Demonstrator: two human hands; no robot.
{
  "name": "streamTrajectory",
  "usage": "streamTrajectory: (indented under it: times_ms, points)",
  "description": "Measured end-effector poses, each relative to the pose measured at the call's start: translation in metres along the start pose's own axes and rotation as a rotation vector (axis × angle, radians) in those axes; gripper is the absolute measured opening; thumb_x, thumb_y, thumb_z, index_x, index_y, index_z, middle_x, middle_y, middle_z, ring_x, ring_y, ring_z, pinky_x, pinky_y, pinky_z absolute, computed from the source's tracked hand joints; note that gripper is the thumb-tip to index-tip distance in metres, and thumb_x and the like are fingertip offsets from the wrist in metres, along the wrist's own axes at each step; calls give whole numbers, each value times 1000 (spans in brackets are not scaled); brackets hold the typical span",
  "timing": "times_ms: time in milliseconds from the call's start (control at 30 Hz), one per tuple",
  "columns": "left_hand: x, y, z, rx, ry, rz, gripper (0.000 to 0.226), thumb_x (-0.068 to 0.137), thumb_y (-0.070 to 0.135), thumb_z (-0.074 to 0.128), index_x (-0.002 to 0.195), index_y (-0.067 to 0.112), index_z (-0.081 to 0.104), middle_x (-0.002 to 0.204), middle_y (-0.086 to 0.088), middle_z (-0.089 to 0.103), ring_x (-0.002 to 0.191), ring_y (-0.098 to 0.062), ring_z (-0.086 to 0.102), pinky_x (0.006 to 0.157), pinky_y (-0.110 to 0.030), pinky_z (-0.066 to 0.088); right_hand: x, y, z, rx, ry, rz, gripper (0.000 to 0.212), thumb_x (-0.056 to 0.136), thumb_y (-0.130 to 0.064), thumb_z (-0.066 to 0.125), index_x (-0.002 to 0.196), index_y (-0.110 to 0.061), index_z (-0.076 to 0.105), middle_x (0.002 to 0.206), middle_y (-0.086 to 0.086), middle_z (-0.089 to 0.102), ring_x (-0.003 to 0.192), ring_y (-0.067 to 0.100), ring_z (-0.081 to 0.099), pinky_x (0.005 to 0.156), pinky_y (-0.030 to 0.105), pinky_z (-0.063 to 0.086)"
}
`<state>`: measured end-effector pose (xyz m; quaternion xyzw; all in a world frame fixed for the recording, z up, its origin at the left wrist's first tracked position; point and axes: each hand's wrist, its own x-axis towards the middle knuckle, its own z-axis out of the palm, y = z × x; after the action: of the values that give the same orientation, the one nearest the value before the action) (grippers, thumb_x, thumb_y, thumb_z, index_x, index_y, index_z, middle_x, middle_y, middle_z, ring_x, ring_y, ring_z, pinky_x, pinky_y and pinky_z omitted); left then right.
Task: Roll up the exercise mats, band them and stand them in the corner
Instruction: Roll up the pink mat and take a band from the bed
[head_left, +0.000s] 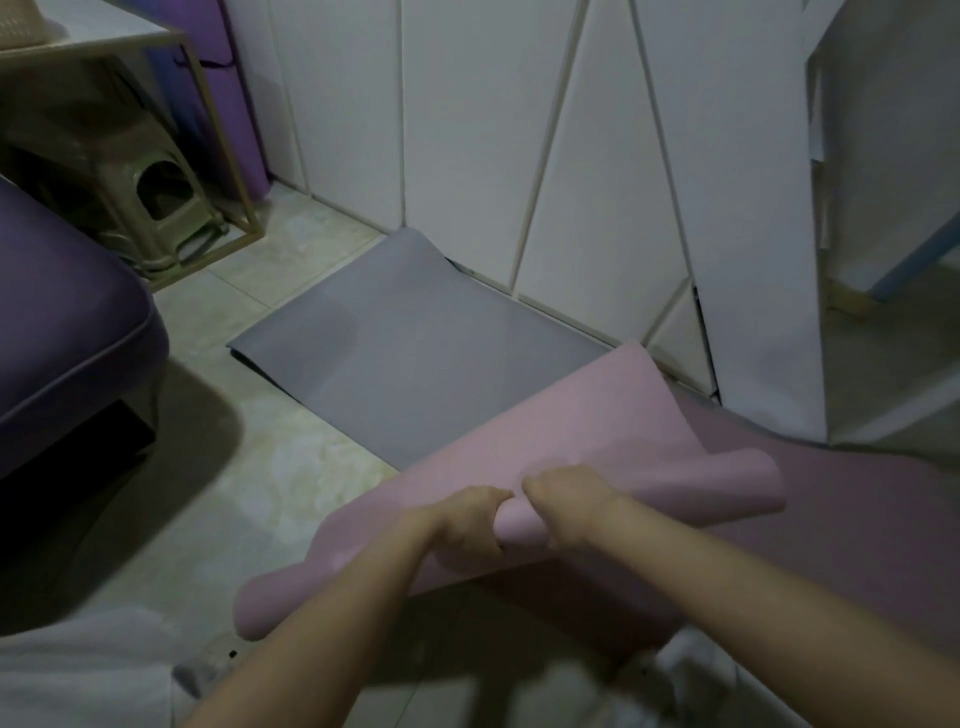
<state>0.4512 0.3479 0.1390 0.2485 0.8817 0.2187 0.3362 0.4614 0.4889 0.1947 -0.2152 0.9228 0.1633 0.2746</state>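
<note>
A pink exercise mat (587, 421) lies partly rolled across the floor in front of me, its loose end reaching toward the wall. My left hand (467, 525) and my right hand (566, 506) grip the middle of the roll side by side, fingers curled over it. Beyond the pink mat a grey mat (410, 343) lies flat on the tiles, its far edge curling up against the white wall. A purple rolled mat (228, 98) with a dark band stands upright in the far left corner.
A dark purple cushioned seat (67, 332) fills the left side. A metal-framed side table (130, 104) with a plastic stool (150, 197) under it stands beside the corner. White panelled wall (467, 130) ahead; a white cabinet (883, 208) at right.
</note>
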Motion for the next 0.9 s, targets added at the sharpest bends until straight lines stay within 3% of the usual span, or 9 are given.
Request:
streamTrajectory:
  times_ms: [133, 200, 333, 433, 533, 633, 700, 800, 900]
  points:
    - [4, 3, -3, -18, -185, -57, 53, 78, 22, 70, 128, 22, 52, 117, 0, 58, 105, -17, 56, 88, -27, 41, -7, -1, 11, 56, 26, -21, 56, 80, -33, 70, 125, -10, 45, 125, 12, 56, 112, 32, 55, 86, 35, 42]
    - [5, 4, -2, 2, -229, -60, 55, 78, 22, 71, 129, 20, 52, 120, -2, 58, 110, -19, 55, 91, -27, 41, -9, -2, 16, 78, 2, -31, 57, 82, -33, 69, 126, -9, 43, 126, 14, 55, 113, 32, 55, 87, 35, 42]
    - [-2, 9, 18, 3, 15, -77, 45, 84, 28, 63, 128, 21, 53, 114, 1, 58, 114, -21, 54, 82, -10, 34, -10, -3, 19, 93, -26, -32, 51, 84, -33, 66, 125, -11, 47, 124, 12, 57, 110, 31, 57, 86, 35, 44]
    - [-9, 4, 31, 68, 212, -29, 49, 76, 44, 66, 120, 26, 54, 120, 2, 60, 111, -24, 56, 86, -27, 43, -8, -4, 18, 137, -50, -19, 43, 83, -32, 65, 119, -12, 53, 117, 11, 61, 104, 29, 60, 80, 32, 45]
    - [-15, 2, 37, 140, 401, -14, 49, 76, 42, 67, 116, 18, 52, 117, -3, 60, 108, -26, 55, 88, -34, 43, -3, -3, 14, 222, -91, -11, 43, 79, -34, 67, 114, -11, 59, 111, 9, 64, 98, 28, 62, 73, 28, 44]
    - [-22, -1, 46, 246, 562, 34, 43, 78, 44, 66, 107, 17, 50, 104, -2, 57, 97, -24, 56, 76, -32, 37, 3, 2, 8, 320, -187, -36, 44, 74, -34, 72, 110, -10, 63, 105, 9, 66, 93, 27, 62, 71, 26, 44]
    - [-24, -7, 52, 297, 633, 74, 45, 66, 48, 76, 92, 21, 52, 86, 4, 56, 77, -19, 58, 64, -27, 32, 5, 8, 5, 398, -263, -47, 41, 71, -29, 73, 107, -13, 64, 100, 5, 64, 86, 24, 60, 71, 28, 47]
    - [-24, -9, 57, 285, 624, 86, 50, 57, 53, 81, 84, 21, 52, 76, 5, 57, 66, -18, 58, 59, -27, 35, 6, 11, 4, 438, -302, -34, 41, 68, -29, 75, 106, -16, 65, 99, 2, 65, 84, 20, 60, 72, 30, 49]
    - [-18, -11, 48, 164, 490, 56, 49, 74, 52, 70, 104, 17, 53, 102, -2, 63, 92, -25, 60, 74, -35, 42, 0, 6, 10, 268, -134, -11, 46, 74, -39, 72, 112, -17, 60, 108, 4, 65, 95, 24, 62, 74, 30, 46]
